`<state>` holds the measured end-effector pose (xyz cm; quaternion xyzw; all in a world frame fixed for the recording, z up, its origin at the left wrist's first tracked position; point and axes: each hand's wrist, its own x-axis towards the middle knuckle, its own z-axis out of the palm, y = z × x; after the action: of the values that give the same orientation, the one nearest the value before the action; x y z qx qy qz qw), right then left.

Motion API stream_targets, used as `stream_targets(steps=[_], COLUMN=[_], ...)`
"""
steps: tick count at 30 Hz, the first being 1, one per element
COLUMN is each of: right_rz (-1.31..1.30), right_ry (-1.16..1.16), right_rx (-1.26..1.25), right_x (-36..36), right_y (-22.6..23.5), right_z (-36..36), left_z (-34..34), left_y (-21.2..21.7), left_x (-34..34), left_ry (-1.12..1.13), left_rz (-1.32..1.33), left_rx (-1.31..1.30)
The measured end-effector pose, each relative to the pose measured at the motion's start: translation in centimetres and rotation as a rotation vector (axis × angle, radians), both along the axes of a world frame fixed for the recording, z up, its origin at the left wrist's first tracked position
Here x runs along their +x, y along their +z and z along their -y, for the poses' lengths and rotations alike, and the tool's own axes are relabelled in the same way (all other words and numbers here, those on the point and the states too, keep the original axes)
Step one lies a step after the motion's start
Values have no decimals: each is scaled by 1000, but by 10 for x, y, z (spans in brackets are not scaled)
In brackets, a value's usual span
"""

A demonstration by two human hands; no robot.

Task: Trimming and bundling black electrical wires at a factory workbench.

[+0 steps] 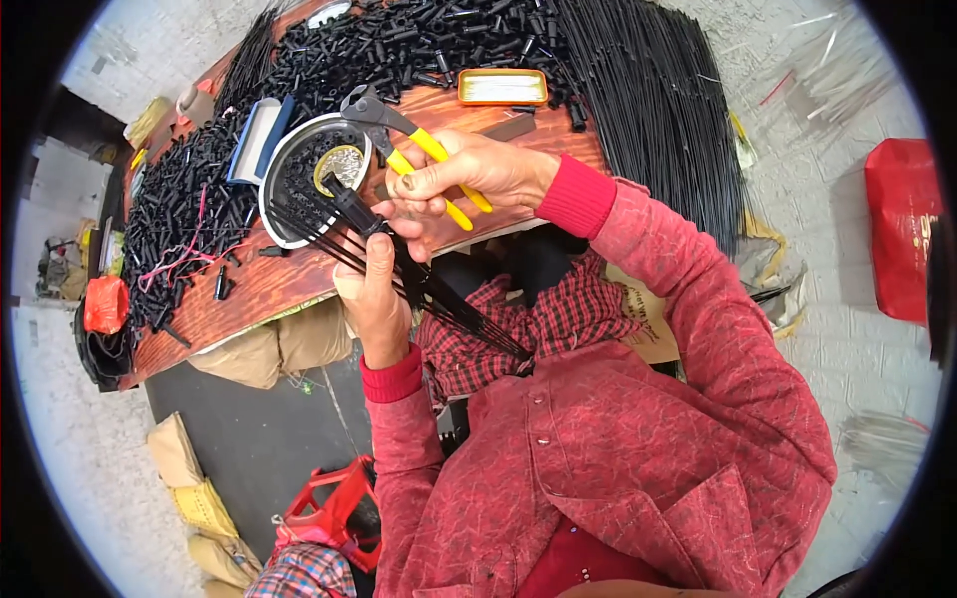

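My left hand [379, 304] is closed around a bundle of thin black ribs [449, 311], which looks like an umbrella frame. The ribs fan out at one side and run down toward my lap; a thick black tubular piece tops the bundle. In my closed right hand [469, 171] are cutting pliers with yellow handles [431, 145], their dark jaws pointing up and left. My right fingertips come close to the bundle's top; whether they touch it I cannot tell. Just left of it stands a metal bowl [267, 211] of small black parts, with a round yellow tin [321, 171] of tiny silver pieces inside.
Heaps of short black tubes [174, 234] cover the wooden table's [224, 317] left and far sides. A blue tray [239, 164] and an orange-rimmed tin [503, 87] sit among them. Long black rods [658, 110] lie at right. A red bag [902, 229] and a red stool [349, 503] flank me.
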<state>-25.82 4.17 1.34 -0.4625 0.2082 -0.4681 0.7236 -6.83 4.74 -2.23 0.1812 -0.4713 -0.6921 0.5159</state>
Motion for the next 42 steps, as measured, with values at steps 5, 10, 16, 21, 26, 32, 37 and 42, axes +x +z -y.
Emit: stream_targets(steps=[5,10,16,21,26,32,37,42], right_rz=[-106,-247,-321,-380,-371,-296,-946,-1165], right_ry=[-76,-307,-335,-360,-347,-353,-667,-773], right_rx=[0,-167,-48,-201,-201,-186,-845,-1237], right_x=[-3,-6,-2,-4,0,1,-9,-11], right_y=[12,2,15,17,13,9,20,32], right_z=[-25,-41,-60,-65,-66,-59,-59,-64], left_z=[-8,-15,-26,-35,-40,-30,-18,-19], left_y=[8,13,21,28,29,26,34,29], left_x=[-6,-13,-16,-18,-16,-12,-8,-16], left_ry=[6,40,38,44,40,56,-2,142], left_rz=[30,53,63,85,96,60,161,197], left_rx=[-15,-22,-37,-98,-91,-44,-118,21])
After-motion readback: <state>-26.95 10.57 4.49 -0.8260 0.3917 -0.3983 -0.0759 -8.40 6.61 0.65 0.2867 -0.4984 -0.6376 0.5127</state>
